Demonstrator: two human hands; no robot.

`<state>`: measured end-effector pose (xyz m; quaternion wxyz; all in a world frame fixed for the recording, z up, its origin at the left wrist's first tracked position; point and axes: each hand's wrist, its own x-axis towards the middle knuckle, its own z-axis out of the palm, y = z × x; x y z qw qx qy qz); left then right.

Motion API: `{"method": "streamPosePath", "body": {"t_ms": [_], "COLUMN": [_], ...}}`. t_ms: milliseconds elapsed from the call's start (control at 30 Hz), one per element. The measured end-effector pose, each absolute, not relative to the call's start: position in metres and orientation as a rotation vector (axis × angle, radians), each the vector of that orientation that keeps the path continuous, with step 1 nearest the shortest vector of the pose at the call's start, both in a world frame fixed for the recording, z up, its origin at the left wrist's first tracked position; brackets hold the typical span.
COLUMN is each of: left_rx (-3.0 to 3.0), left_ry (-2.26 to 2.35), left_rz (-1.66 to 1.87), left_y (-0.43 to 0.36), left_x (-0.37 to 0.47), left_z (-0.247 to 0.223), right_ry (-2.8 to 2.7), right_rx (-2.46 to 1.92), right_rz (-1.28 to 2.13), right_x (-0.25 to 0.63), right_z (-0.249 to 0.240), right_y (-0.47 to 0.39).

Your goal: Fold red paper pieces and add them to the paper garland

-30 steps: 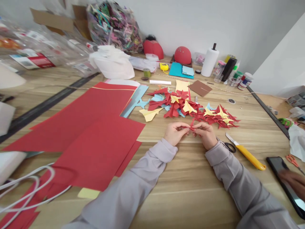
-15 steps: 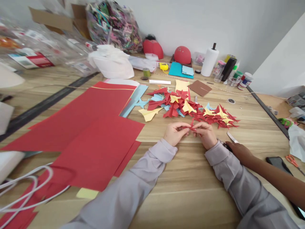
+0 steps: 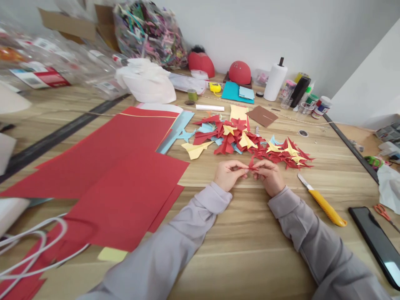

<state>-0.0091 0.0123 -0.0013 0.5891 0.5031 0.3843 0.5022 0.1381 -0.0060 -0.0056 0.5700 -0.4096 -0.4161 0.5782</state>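
Observation:
Between my two hands is a small folded piece of red paper [image 3: 251, 165], pinched from both sides at the near edge of a pile of folded shapes. My left hand [image 3: 230, 174] grips its left side with thumb and fingertips. On its right side, my right hand [image 3: 269, 176] pinches it the same way. Just beyond lies the pile of red, yellow and blue folded paper [image 3: 239, 134]. Large red sheets [image 3: 131, 196] spread over the table to the left of my hands.
A yellow-handled knife [image 3: 326, 207] lies right of my right hand, with a black phone [image 3: 375, 241] and orange scissors [image 3: 381, 211] farther right. White cable loops [image 3: 46, 250] lie at the lower left. Bottles and jars [image 3: 321, 106] stand at the back right.
Another person's hand and forearm have left the right side, uncovering the yellow knife and the phone. My hands have barely moved and still pinch the red paper.

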Motion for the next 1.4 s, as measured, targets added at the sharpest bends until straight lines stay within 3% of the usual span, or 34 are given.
{"method": "streamPosePath", "body": {"t_ms": [1400], "left_rx": [1.228], "left_ry": [0.851], "left_rz": [1.188], "left_y": [0.0125], "left_x": [-0.0087], "left_z": [-0.0015], "right_ry": [-0.976], "right_rx": [-0.927], "right_rz": [1.382], "right_x": [0.1387], "right_z": [-0.0074], "right_y": [-0.0065]}}
